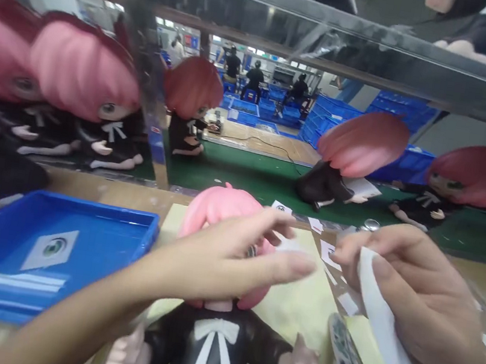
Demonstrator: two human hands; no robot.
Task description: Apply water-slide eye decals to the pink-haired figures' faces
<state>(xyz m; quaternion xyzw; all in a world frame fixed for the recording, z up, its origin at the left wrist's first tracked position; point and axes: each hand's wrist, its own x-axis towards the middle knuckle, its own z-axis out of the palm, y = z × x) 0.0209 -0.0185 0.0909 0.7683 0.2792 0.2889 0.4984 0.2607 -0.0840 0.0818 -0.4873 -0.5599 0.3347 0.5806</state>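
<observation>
A pink-haired doll figure point(252, 347) in a black dress with a white bow faces me at the bottom middle. My left hand point(232, 253) stretches across its face, fingers apart and holding nothing; whether it touches the head I cannot tell. Most of the face is hidden behind it. To the right, my right hand point(418, 293) pinches a white strip point(384, 337), cloth or paper, between thumb and fingers. Below that hand lie printed eye sheets point(348, 362) beside a yellow pad point(374, 360). Yellow paper point(297, 306) is spread under the figure.
At left sits a shallow blue tray point(97, 205) holding one eye decal point(53, 248). Paper scraps point(348, 303) litter the table's right side. Beyond a metal rack post point(150, 71), more figures point(358, 144) stand on a green conveyor point(244, 173). A shelf beam point(294, 22) crosses overhead. People sit far behind.
</observation>
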